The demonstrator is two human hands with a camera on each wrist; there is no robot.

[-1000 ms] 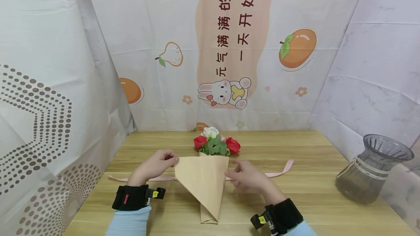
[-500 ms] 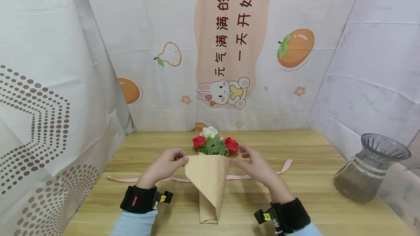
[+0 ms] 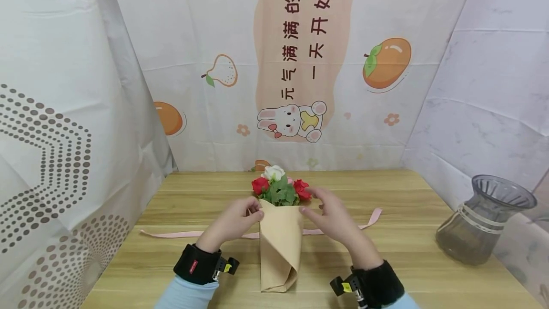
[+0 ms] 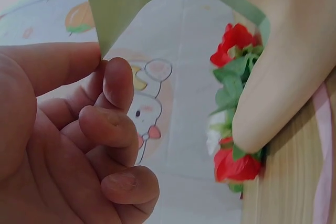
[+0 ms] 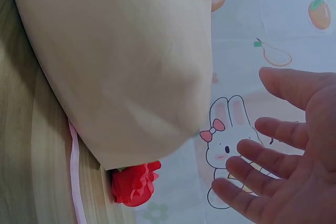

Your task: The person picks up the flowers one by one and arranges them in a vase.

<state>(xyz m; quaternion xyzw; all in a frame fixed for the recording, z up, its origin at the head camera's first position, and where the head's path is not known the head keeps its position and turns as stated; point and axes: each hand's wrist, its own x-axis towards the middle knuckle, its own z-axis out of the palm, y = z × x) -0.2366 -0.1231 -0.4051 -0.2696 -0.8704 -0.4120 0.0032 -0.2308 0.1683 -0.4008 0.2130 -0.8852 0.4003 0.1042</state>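
Note:
A bouquet of red and white artificial roses (image 3: 280, 190) lies in a tan kraft wrapping paper (image 3: 280, 242), its blooms toward the back of the table. My left hand (image 3: 233, 219) pinches the paper's upper left corner between thumb and index finger. That pinched paper corner (image 4: 107, 30) looks greenish in the left wrist view, with the other fingers loosely bent below it. Beside the paper's upper right edge, my right hand (image 3: 332, 218) has its fingers spread, close to a red rose (image 3: 302, 190). In the right wrist view the right hand (image 5: 283, 166) holds nothing.
A pink ribbon (image 3: 171, 235) lies crosswise beneath the wrapped bouquet. At the right stands a grey glass vase (image 3: 480, 223) with cord around its neck. A printed cloth (image 3: 197, 123) hangs behind the wooden table (image 3: 206, 180).
My left hand has moved right, carrying the paper's left corner inward over the bouquet. My right hand left the paper's right edge area and moved up beside the red rose, fingers spreading.

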